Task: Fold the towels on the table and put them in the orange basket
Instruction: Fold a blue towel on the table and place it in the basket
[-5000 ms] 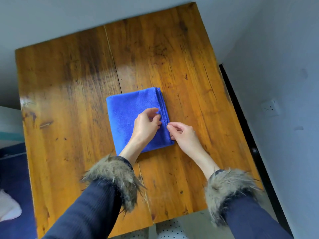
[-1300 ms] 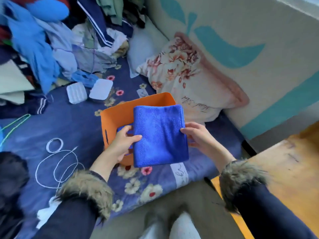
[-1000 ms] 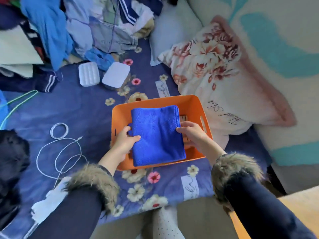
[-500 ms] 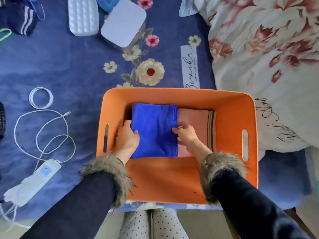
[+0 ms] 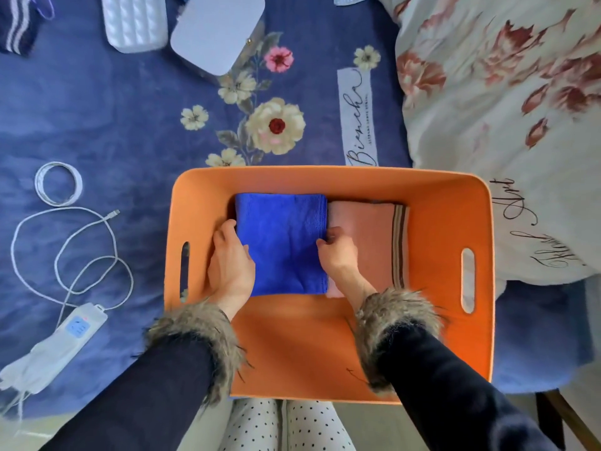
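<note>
Head view looks straight down into the orange basket (image 5: 445, 203), which sits on a blue flowered bedspread (image 5: 113, 118). I have the folded blue towel (image 5: 281, 245) lying flat on the basket floor, toward its far left corner, its right edge touching a folded pink towel with a striped border (image 5: 370, 242) that lies beside it toward the basket's right wall. My left hand (image 5: 231, 258) is curled against the blue towel's left edge, thumb over the top and fingers apparently tucked beneath, though I cannot see them. My right hand (image 5: 338, 252) is closed loosely at the towel's right edge, fingertips pinching or pressing the seam where the two towels meet; whether I grip the cloth or only steady it I cannot tell

As I judge it, the blue towel's folding is done and its placing is all but done: it looks settled and square, so what remains for it is letting go and drawing both hands out without dragging the folds open. The pink towel looks finished too. The near half of the basket floor is bare, with room for more. The table is out of sight, so I cannot say whether any towels are left to fold

Beyond the basket's left wall lie a coiled white cable (image 5: 65, 229) and a white power strip (image 5: 61, 343), well apart from my work
</note>
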### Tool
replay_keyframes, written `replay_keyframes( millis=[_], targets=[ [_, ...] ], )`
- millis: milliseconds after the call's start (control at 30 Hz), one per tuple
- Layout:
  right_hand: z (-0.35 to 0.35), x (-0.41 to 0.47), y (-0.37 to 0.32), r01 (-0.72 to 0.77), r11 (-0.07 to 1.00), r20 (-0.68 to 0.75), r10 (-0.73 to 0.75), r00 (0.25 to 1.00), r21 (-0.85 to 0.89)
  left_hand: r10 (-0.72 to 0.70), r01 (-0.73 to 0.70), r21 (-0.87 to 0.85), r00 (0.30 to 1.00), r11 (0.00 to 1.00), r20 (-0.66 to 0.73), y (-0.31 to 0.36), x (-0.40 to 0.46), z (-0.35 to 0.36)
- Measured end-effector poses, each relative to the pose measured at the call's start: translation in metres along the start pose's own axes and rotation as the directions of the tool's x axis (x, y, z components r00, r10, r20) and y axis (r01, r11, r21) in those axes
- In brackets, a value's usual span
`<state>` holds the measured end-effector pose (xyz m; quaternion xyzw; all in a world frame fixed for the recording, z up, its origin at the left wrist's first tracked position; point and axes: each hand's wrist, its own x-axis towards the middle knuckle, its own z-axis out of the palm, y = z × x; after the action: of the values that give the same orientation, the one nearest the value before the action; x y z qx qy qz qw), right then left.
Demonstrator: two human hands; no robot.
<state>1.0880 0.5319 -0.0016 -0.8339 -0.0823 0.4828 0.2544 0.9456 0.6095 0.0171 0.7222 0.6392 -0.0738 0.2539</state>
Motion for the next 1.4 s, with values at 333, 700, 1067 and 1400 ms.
replay_keyframes(
  millis=[333, 700, 1067, 1400],
  targets=[
    [-0.011, -0.004, 0.033, 0.569, 0.195, 0.377, -0.575, 0.726, -0.799, 0.362, -0.528, 0.498, 0.844, 0.688, 0.396, -0.007, -0.004, 0.010],
    [-0.008, 0.042, 0.029, 0.593, 0.101, 0.492, -0.459, 0.740, -0.799, 0.319, -0.535, 0.638, 0.844, 0.553, 0.431, -0.012, 0.032, 0.033],
    [-0.042, -0.021, 0.006, 0.568, 0.406, 0.346, -0.500, 0.794, -0.716, 0.323, -0.535, 0.372, 0.804, 0.758, 0.499, 0.013, -0.004, -0.022],
    [-0.136, -0.177, -0.032, 0.385, 0.598, -0.041, -0.574, 0.818, -0.703, 0.724, -0.733, 0.065, 0.679, 0.677, 0.120, 0.084, -0.087, -0.143]
  ],
)
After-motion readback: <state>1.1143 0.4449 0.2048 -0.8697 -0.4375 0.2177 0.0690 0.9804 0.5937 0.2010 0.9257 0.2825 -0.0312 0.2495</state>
